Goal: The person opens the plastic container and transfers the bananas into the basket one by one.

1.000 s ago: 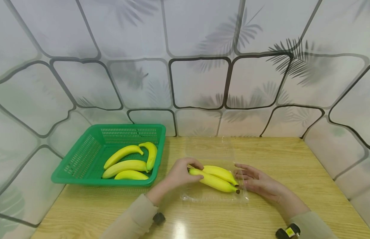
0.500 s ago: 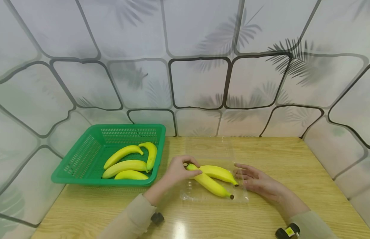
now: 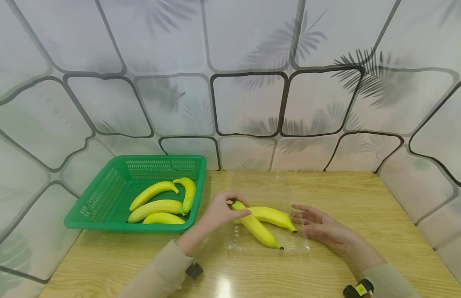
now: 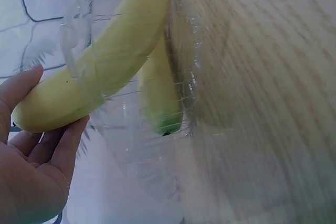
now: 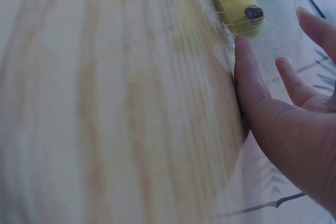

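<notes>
My left hand point(image 3: 223, 210) grips one end of a yellow banana point(image 3: 261, 231) between thumb and fingers. That banana slants over a clear plastic clamshell box point(image 3: 230, 244), its far end low near the box's front edge. A second banana point(image 3: 273, 216) lies in the box behind it, partly crossed by the held one. In the left wrist view the held banana point(image 4: 58, 103) rises above the box wall, and the other banana point(image 4: 161, 95) shows through the plastic. My right hand point(image 3: 323, 227) is beside the box's right side, fingers extended and thumb at the wall.
To the left stands a green plastic basket point(image 3: 75, 221) with several bananas point(image 3: 156, 207) inside. The box's clear lid point(image 3: 260, 184) lies folded back toward the wall. All of it rests on a wood-grain table point(image 3: 327, 277) against a patterned wall covering point(image 3: 249, 103).
The held banana has swung from lying alongside the other to a steeper slant across it; its far end moved left and nearer me. The left hand shifted slightly left; the right stayed.
</notes>
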`<state>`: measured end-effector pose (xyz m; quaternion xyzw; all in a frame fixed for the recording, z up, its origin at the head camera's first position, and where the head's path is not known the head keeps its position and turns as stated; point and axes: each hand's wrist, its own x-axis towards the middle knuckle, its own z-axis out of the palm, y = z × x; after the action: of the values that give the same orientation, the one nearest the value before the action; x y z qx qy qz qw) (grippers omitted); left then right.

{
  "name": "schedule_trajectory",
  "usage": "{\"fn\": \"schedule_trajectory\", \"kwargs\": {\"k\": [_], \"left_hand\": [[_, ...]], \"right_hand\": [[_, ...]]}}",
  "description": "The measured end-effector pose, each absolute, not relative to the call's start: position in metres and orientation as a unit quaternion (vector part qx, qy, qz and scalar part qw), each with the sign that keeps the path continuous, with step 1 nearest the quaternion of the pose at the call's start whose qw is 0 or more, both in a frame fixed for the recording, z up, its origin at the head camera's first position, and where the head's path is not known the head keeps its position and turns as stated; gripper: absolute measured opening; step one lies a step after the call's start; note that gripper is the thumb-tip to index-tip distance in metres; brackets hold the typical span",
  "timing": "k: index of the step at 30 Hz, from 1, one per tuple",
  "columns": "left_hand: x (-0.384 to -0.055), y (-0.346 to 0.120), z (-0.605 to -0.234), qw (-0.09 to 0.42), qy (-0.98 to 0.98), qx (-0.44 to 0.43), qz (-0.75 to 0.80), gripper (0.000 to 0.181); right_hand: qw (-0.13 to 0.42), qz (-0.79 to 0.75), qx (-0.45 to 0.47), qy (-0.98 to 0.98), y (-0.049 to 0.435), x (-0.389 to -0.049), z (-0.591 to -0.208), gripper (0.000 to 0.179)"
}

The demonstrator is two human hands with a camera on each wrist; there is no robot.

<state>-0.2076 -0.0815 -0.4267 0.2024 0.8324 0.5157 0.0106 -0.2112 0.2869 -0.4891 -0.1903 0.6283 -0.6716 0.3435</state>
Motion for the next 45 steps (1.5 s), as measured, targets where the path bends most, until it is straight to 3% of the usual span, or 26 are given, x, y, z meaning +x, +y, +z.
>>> {"fn": "schedule_trajectory", "kwargs": {"k": [21, 30, 45], "left_hand": [[-0.204, -0.100, -0.384, -0.037, 0.853, 0.168, 0.492, 0.013], [-0.203, -0.111, -0.370, -0.033, 0.850, 0.155, 0.502, 0.016], [-0.204, -0.138, -0.354, -0.080, 0.853, 0.124, 0.500, 0.017]], "right_hand": [[0.346, -0.672, -0.194, 0.626, 0.287, -0.212, -0.488, 0.064], [0.345, -0.676, -0.194, 0.621, 0.287, -0.211, -0.488, 0.064], [0.346, -0.682, -0.208, 0.610, 0.288, -0.210, -0.487, 0.062]]}}
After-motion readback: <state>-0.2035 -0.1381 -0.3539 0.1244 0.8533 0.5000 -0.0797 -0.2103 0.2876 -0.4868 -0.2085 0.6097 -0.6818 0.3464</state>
